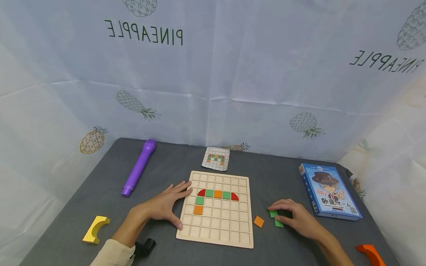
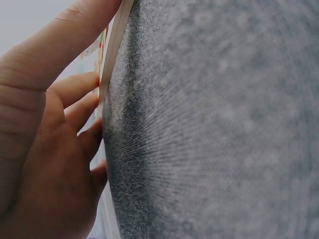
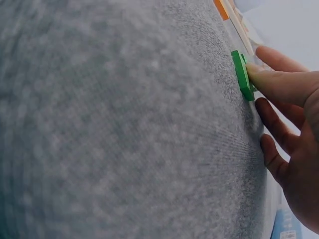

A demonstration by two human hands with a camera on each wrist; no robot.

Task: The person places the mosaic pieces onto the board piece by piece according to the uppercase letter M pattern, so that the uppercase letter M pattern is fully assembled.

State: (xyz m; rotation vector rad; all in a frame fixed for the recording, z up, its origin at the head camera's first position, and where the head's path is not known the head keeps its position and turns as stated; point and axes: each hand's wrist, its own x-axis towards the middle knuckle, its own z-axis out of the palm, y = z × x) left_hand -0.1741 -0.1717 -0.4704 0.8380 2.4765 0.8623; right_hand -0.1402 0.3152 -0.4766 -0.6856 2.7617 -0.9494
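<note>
Head view: nearest me, at the right, an orange arch block (image 1: pixel 370 254) lies on the bench (image 1: pixel 110 177). Beyond it my right hand (image 1: pixel 297 218) bends over two green tiles (image 1: pixel 279 223), right of the board, its thumb touching one; whether I truly pinch it I cannot tell. My thumb hides the gap between the two, so squeezing low could drag the second along. An orange tile (image 1: pixel 259 221) lies between them and the board, where a sweeping finger could knock it. My left hand (image 1: pixel 163 207) is spread along the left edge of the gridded wooden board (image 1: pixel 229 240), thumb towards the near corner; a hard sideways push there could skid it and jog the pieces (image 1: pixel 217 194) laid on it.

As for direction, the green tiles are staggered, one farther off and to the left, partly hidden. The orange tile looks square, turned corner-on to the grid. The board looks close to square, so I can't pick a long axis; it's turned slightly clockwise, right side nearer me. A green square (image 1: pixel 199 200) and an orange square (image 1: pixel 198 210) run down its left. Past them, a row of five crosses it, ending in red quarter-circles (image 1: pixel 235 197) whose curves face outward and away. Farthest, the printed card (image 1: pixel 215 159) has a similar slight turn.
</note>
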